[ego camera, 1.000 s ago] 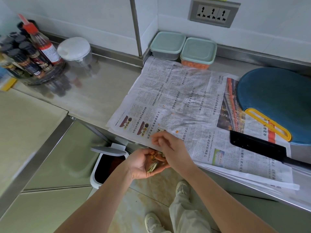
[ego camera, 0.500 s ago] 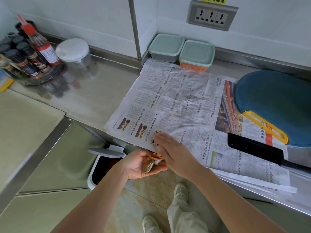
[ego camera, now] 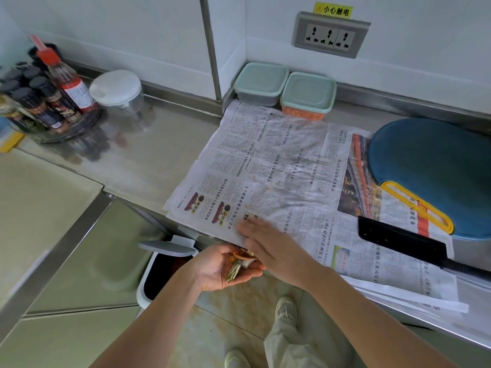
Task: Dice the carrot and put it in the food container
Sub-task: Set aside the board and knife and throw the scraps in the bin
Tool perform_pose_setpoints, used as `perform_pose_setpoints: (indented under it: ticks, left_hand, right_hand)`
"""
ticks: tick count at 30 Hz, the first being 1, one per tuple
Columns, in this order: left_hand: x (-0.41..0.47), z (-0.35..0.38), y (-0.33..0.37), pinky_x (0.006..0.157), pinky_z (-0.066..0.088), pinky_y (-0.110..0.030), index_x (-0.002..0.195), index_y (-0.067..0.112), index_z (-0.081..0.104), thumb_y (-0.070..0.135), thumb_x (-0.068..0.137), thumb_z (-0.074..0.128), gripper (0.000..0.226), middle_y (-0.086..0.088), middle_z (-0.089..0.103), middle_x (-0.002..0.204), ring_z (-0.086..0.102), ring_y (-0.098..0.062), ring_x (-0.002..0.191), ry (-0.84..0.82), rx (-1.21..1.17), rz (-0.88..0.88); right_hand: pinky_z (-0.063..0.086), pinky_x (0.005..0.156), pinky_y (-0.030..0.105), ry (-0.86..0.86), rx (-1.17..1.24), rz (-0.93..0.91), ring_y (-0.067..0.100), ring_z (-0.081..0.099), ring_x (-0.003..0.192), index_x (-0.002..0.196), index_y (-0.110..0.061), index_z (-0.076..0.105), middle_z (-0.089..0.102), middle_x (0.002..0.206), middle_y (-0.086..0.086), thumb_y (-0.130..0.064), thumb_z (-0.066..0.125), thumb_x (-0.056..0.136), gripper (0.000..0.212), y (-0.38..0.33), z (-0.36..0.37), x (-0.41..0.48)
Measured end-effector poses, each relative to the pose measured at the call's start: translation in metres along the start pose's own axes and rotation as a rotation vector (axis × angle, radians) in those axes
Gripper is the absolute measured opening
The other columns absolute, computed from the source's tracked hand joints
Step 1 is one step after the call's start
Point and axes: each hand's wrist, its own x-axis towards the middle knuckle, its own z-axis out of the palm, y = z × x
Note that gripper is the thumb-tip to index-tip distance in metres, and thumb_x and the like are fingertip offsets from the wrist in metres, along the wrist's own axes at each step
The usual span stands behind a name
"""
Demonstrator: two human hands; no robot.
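Two lidded food containers (ego camera: 260,83) at the table's (ego camera: 148,155) back, the right one (ego camera: 308,94) showing small orange diced carrot (ego camera: 303,115), left grip (ego camera: 220,269) cupped around carrot scraps (ego camera: 240,261), right grip (ego camera: 268,240) flat with straight fingers on newspaper (ego camera: 279,160), one knife (ego camera: 398,241), one cutting board (ego camera: 435,166)

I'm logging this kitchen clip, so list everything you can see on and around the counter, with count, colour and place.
newspaper: one, printed, spread on the counter
food containers: two, pale green lids, by the back wall; the right one shows orange dice
cutting board: one, blue, yellow handle, far right
knife: one, black, on the newspaper, right
spice bottles: several, dark caps, round tray, far left
sauce bottle: one, red cap, among them
jar: one, clear, white lid, beside the tray
wall socket: one, grey, above the containers
bin: one, white, lid open, below the counter
carrot scraps: a handful, orange and green, in the left palm
left hand: cupped round the scraps at the counter edge
right hand: flat on the newspaper's near edge
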Motion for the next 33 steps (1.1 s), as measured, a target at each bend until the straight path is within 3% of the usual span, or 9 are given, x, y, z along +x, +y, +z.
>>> perform_pose_setpoints:
  ticks: [3, 5, 8, 11, 17, 22, 27, 30, 33]
  left_hand:
    - [-0.001, -0.002, 0.001, 0.066, 0.06, -0.034, 0.085, -0.007, 0.074, 0.017, 0.099, 0.037, 0.047, -0.027, 0.068, 0.097, 0.07, -0.037, 0.087, 0.006, 0.009, 0.014]
    - [-0.002, -0.003, 0.003, 0.065, 0.06, -0.031, 0.099, -0.009, 0.071, 0.016, 0.095, 0.04, 0.04, -0.026, 0.068, 0.104, 0.071, -0.031, 0.086, -0.026, 0.047, -0.015]
    - [-0.002, -0.005, 0.005, 0.066, 0.058, -0.027, 0.114, -0.01, 0.064, 0.016, 0.092, 0.043, 0.04, -0.022, 0.067, 0.112, 0.071, -0.025, 0.087, -0.054, 0.085, -0.035]
    - [0.0, -0.008, 0.004, 0.065, 0.058, -0.027, 0.117, -0.011, 0.062, 0.016, 0.092, 0.044, 0.041, -0.022, 0.067, 0.112, 0.071, -0.025, 0.088, -0.053, 0.088, -0.04]
    - [0.0, -0.007, 0.01, 0.065, 0.059, -0.028, 0.116, -0.012, 0.062, 0.013, 0.092, 0.043, 0.039, -0.023, 0.066, 0.112, 0.071, -0.026, 0.088, -0.045, 0.108, -0.027]
    - [0.002, -0.01, 0.01, 0.063, 0.059, -0.03, 0.117, -0.014, 0.059, 0.009, 0.092, 0.043, 0.039, -0.026, 0.064, 0.113, 0.071, -0.029, 0.088, -0.039, 0.083, -0.026]
    - [0.0, -0.009, 0.009, 0.067, 0.058, -0.029, 0.11, -0.012, 0.065, 0.013, 0.089, 0.043, 0.039, -0.027, 0.064, 0.113, 0.07, -0.029, 0.089, -0.024, 0.116, 0.001]
    - [0.001, -0.008, 0.008, 0.068, 0.059, -0.029, 0.103, -0.01, 0.069, 0.015, 0.087, 0.044, 0.038, -0.028, 0.064, 0.111, 0.07, -0.029, 0.088, -0.017, 0.138, 0.025]
    - [0.004, -0.008, 0.005, 0.069, 0.059, -0.035, 0.09, -0.008, 0.07, 0.01, 0.086, 0.046, 0.031, -0.029, 0.066, 0.098, 0.07, -0.034, 0.083, 0.026, 0.094, 0.082]
  right_hand:
    - [0.036, 0.105, 0.019, -0.045, 0.281, -0.001, 0.0, 0.05, 0.124, 0.141, -0.027, 0.047, 0.057, 0.133, -0.012, -0.038, 0.031, 0.103, 0.042, -0.008, 0.001, -0.01]
    - [0.046, 0.09, 0.015, 0.119, 0.442, 0.04, 0.001, 0.063, 0.103, 0.135, -0.025, 0.055, 0.066, 0.117, -0.014, -0.032, 0.037, 0.103, 0.037, -0.007, -0.009, -0.01]
    - [0.024, 0.114, 0.016, 0.402, 0.203, 0.151, -0.001, 0.026, 0.139, 0.147, -0.019, 0.037, 0.031, 0.15, -0.012, -0.029, 0.036, 0.104, 0.044, 0.022, -0.031, 0.007]
    - [-0.003, 0.121, 0.03, 0.29, -0.107, 0.414, 0.01, -0.015, 0.145, 0.154, -0.015, 0.0, -0.012, 0.158, -0.007, -0.047, 0.018, 0.101, 0.064, 0.057, -0.052, 0.032]
    - [-0.015, 0.117, 0.031, -0.019, -0.461, 0.096, 0.018, -0.021, 0.145, 0.149, -0.019, -0.015, -0.023, 0.155, 0.001, -0.056, -0.001, 0.093, 0.069, 0.053, -0.047, 0.08]
    - [-0.01, 0.114, 0.017, -0.214, -0.133, -0.134, 0.002, -0.005, 0.143, 0.153, -0.021, 0.016, 0.005, 0.159, -0.009, -0.049, 0.006, 0.096, 0.064, 0.021, -0.036, 0.054]
    - [0.03, 0.114, 0.033, -0.269, 0.472, 0.112, 0.003, 0.05, 0.126, 0.126, -0.037, 0.062, 0.059, 0.133, -0.011, -0.063, 0.029, 0.094, 0.053, 0.012, -0.03, 0.005]
    - [0.046, 0.09, 0.016, -0.142, 0.509, 0.157, -0.009, 0.062, 0.095, 0.128, -0.029, 0.062, 0.069, 0.102, -0.023, -0.061, 0.029, 0.095, 0.056, -0.003, -0.028, -0.012]
    - [0.029, 0.116, 0.031, -0.037, 0.244, 0.103, -0.002, 0.035, 0.135, 0.147, -0.031, 0.034, 0.04, 0.148, -0.013, -0.067, 0.018, 0.091, 0.069, -0.016, -0.004, -0.016]
